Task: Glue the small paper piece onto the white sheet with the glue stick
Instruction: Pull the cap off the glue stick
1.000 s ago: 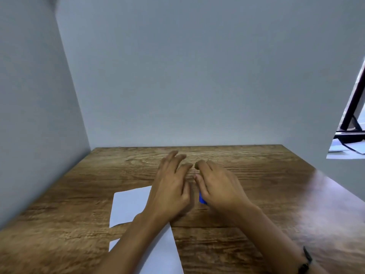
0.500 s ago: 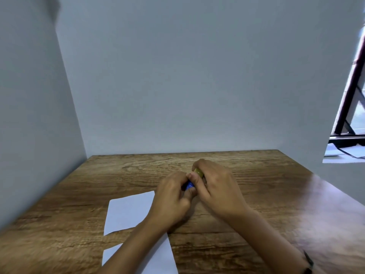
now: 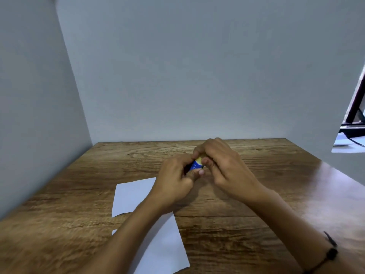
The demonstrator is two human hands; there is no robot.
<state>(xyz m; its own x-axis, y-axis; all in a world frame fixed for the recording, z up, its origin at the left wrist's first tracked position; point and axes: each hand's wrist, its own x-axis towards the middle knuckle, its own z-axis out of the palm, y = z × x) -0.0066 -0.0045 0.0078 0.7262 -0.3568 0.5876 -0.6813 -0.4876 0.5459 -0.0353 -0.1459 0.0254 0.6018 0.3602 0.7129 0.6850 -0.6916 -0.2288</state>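
One camera sits on the person's head. It looks forward and down, close over the wooden tabletop (image 3: 256, 214), facing the grey back wall (image 3: 197, 76).

We count two hands over the wooden table (image 3: 256, 194): the left hand (image 3: 173, 182) and the right hand (image 3: 223, 167), above its middle. One glue stick (image 3: 196, 165) sits between them. We see two white paper pieces on that table: one (image 3: 132, 194) farther, one (image 3: 164, 248) nearer. One black wristband (image 3: 329, 252).
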